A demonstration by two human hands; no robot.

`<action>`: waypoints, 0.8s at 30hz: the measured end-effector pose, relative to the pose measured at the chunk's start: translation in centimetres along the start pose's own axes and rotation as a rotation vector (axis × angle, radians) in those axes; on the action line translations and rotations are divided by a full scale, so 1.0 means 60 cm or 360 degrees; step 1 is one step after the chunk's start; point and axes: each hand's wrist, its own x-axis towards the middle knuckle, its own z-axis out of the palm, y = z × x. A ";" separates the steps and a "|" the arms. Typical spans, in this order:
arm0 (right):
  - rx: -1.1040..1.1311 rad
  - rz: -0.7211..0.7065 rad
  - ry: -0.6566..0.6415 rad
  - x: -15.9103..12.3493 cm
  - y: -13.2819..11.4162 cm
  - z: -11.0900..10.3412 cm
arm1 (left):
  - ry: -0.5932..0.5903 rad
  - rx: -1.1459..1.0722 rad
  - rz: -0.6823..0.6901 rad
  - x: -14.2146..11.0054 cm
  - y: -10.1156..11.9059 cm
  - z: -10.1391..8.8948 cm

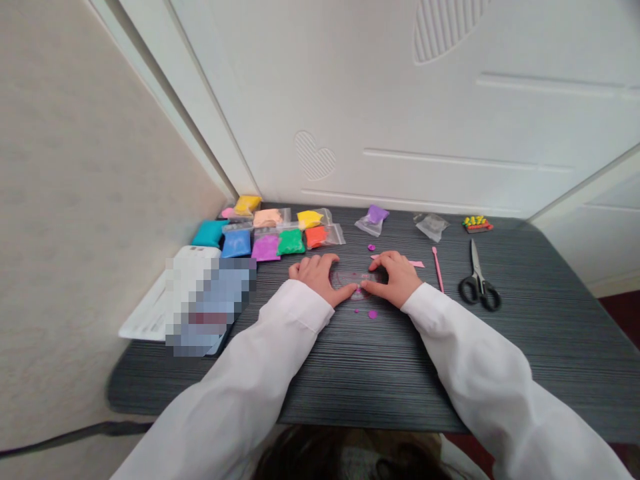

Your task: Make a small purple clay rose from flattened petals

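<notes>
A flat, clear plastic piece with rounded edges and pinkish markings lies on the dark table between my hands; its exact kind is hard to make out. My left hand holds its left end, thumb and fingers curved around it. From the other side my right hand grips the right end. Both thumb tips meet at the near edge, by a bit of purple clay under or at the plastic. Just nearer to me lie a flat purple clay disc and a tiny purple dot. Beyond is a small purple lump.
A pink strip lies behind my right hand, with a pink modelling tool and black-handled scissors farther right. Several colourful clay packets sit back left, near a phone. A yellow-and-red clay model stands back right.
</notes>
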 end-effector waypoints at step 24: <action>-0.0131 0.0076 -0.0018 0.002 -0.012 0.004 | -0.0191 0.0047 -0.0055 0.010 0.008 -0.011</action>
